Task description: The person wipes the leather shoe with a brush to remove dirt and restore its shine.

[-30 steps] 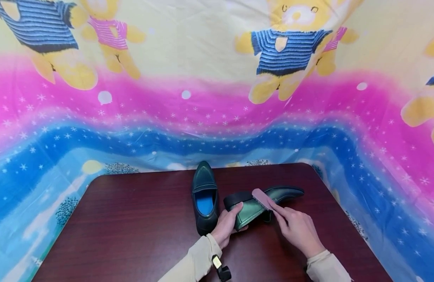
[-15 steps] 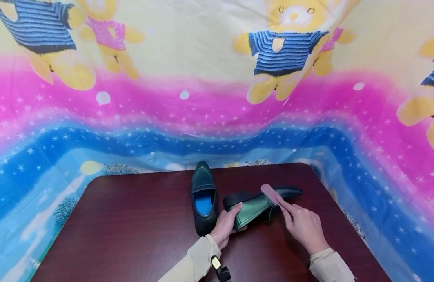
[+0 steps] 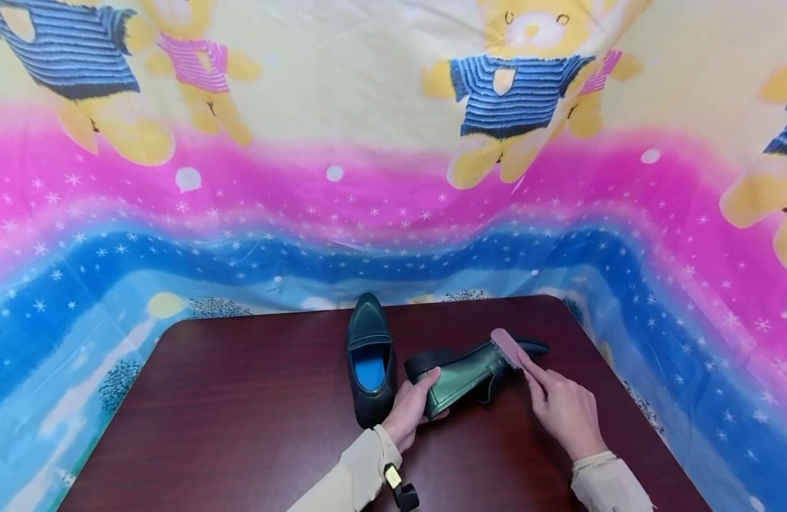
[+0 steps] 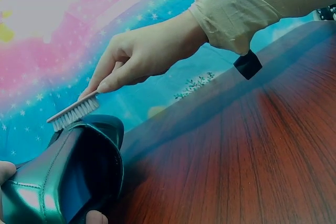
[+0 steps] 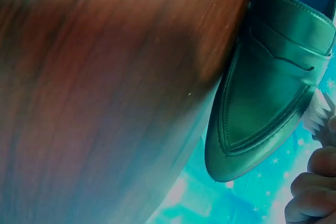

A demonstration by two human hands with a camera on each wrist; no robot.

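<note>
A dark green loafer [image 3: 460, 380] lies tipped on its side, toe pointing right, with its dark heel facing away. My left hand [image 3: 407, 414] grips it by the heel end, the thumb over the upper. In my right hand [image 3: 567, 412] I pinch a small pink brush [image 3: 507, 347], its pale bristles down against the side of the shoe near the front. The left wrist view shows the brush [image 4: 73, 113] bristles meeting the shoe beyond its opening. The loafer's vamp and toe [image 5: 273, 82] fill the right side of the right wrist view.
The matching loafer [image 3: 370, 355] stands upright to the left, toe away, with a blue insole. Both are on a dark red-brown wooden table [image 3: 259, 398]. A cloth printed with bears [image 3: 393, 213] hangs behind and around the table.
My right hand has slid the brush rightward along the shoe's side, from near the heel toward the toe. The left hand and the loafer it holds stay in place.
</note>
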